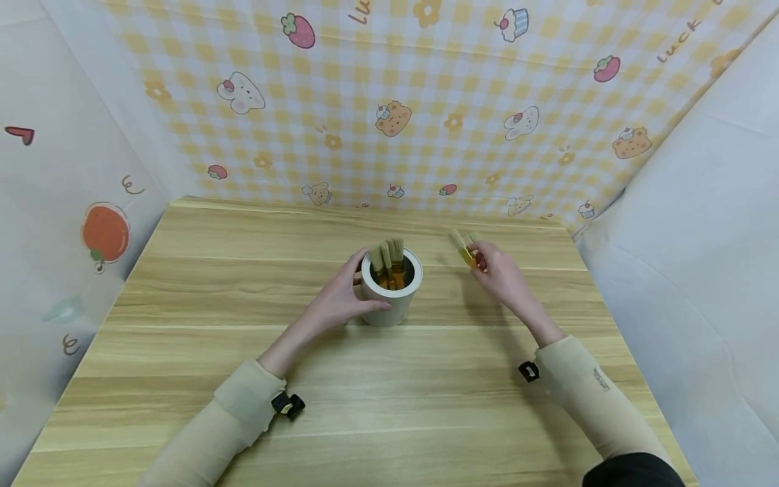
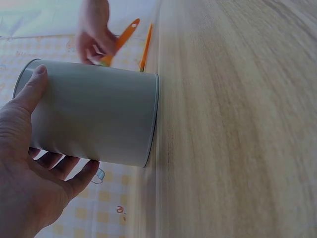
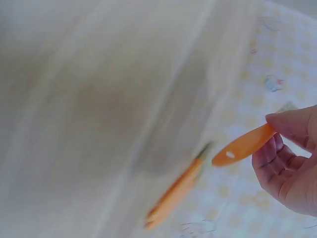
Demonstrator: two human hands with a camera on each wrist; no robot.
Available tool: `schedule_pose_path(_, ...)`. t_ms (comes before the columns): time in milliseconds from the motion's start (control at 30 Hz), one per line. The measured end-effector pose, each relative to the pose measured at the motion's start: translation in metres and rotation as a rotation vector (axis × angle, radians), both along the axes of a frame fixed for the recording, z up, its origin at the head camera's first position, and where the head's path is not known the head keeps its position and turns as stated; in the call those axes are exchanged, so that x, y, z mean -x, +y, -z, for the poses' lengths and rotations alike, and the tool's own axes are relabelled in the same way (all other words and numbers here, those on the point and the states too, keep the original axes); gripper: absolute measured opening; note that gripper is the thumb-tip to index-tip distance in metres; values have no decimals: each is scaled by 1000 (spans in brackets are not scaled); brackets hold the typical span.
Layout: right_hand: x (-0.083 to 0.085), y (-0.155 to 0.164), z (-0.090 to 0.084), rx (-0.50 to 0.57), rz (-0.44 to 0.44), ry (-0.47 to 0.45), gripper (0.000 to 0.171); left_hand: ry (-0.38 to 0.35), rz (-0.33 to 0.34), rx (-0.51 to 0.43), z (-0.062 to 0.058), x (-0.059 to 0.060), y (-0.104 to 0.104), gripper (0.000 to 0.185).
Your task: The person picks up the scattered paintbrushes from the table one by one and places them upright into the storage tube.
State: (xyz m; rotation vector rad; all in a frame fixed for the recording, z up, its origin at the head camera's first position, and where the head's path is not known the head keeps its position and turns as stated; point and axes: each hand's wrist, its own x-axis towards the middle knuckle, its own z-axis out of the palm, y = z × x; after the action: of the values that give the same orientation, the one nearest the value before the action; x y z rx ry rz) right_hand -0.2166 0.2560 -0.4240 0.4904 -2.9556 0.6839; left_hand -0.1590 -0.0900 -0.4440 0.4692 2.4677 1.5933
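Mid-frame on the wooden surface (image 1: 182, 379) I see my left hand (image 1: 337, 297) wrapped round the side of the white cup (image 1: 391, 297), thumb and fingers curled against its wall; brushes (image 1: 388, 260) stand upright inside. Just right of the cup, my right hand (image 1: 499, 274) pinches an orange-handled brush (image 1: 465, 251) off the surface. A second orange brush (image 3: 176, 193) lies flat beside it.

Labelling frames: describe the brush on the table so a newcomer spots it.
On the wooden table, look right of the white cylindrical holder, past the right hand. The brush lying flat is the only one neither held nor standing in the holder.
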Motion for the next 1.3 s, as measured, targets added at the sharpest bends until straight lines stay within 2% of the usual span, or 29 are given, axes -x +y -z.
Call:
schedule_pose_path(467, -27, -64, -73, 439, 5, 134, 36, 0, -6, 7, 1, 0, -1, 115)
schedule_pose_path(633, -35, -86, -92, 609, -10, 173, 37, 3, 0, 6, 1, 0, 0, 116)
schedule_pose_path(767, -37, -103, -101, 691, -47, 201, 38, 5, -2, 1, 1, -1, 0, 114)
schedule_pose_path(967, -38, -118, -94, 684, -93, 196, 38, 5, 5, -10, 2, 0, 0, 112)
schedule_pose_path(1300, -37, -123, -67, 508, -168, 254, 26, 14, 10, -28, 3, 1, 0, 111)
